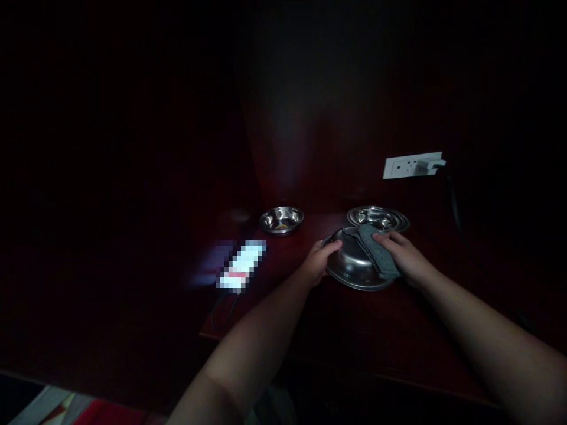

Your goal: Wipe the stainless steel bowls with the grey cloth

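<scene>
In front of me a shiny steel bowl (354, 265) is held bottom up, its wide rim tilted. My left hand (319, 260) grips its left edge, the thumb resting on the outside. Against the right side of the bowl, my right hand (405, 255) presses a folded grey-green cloth (376, 251), fingers closed on it. Just behind the held bowl lies a stack of steel bowls (376, 218), nested and facing up. Another small steel bowl (282, 222) stands upright to the left, with a yellowish mark inside its base.
A lit phone (241, 267), its screen blurred, lies left of my left forearm with a cord loop near it. On the back wall is a white socket plate (411, 166) with a plug and dark cable (454, 203). The dark red table (283, 313) is dimly lit.
</scene>
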`<state>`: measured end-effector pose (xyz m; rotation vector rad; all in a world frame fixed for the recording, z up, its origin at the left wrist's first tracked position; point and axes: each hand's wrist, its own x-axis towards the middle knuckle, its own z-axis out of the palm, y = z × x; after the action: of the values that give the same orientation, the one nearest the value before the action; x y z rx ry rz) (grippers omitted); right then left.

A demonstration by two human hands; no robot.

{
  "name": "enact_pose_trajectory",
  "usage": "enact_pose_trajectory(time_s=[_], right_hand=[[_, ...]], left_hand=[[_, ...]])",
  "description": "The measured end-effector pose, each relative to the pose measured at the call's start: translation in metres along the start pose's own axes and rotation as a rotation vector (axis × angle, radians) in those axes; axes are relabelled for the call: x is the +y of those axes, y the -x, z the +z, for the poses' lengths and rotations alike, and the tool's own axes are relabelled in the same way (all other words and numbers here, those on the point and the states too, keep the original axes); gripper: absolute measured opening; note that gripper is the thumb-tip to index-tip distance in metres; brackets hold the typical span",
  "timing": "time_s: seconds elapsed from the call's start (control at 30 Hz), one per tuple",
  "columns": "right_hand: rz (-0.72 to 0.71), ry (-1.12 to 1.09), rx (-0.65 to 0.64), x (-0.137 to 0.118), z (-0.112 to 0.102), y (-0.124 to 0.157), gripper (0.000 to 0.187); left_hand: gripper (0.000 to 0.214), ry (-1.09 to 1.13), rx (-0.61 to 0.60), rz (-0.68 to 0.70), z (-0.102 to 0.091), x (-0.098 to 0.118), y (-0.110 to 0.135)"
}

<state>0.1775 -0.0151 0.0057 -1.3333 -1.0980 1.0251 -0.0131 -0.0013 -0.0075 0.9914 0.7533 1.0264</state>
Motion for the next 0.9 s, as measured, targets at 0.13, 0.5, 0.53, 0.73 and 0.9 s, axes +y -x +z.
enact_pose_trajectory(time_s=[0.13, 0.5, 0.53, 0.73, 0.9], right_hand=[[0.031, 0.036, -0.023, 0.004, 0.003, 0.0, 0.039], [-0.045, 0.089, 0.042, 0.005, 0.012, 0.015, 0.041], [-0.051, 0.097, 0.042, 0.004, 0.013, 0.016, 0.041], [-0.033, 0.107, 0.035, 0.002, 0.013, 0.018, 0.041], [-0.026, 0.053, 0.004, 0.003, 0.011, 0.018, 0.04]], left_hand=[[0.047, -0.06, 0.16, 0.16, -0.002, -0.008, -0.007], [0.044, -0.44, 0.549, 0.317, 0.008, -0.006, 0.026], [0.04, -0.438, 0.559, 0.316, 0.01, -0.005, 0.03], [0.029, -0.448, 0.534, 0.311, 0.009, -0.003, 0.033], [0.028, -0.523, 0.491, 0.336, 0.003, -0.007, 0.026]])
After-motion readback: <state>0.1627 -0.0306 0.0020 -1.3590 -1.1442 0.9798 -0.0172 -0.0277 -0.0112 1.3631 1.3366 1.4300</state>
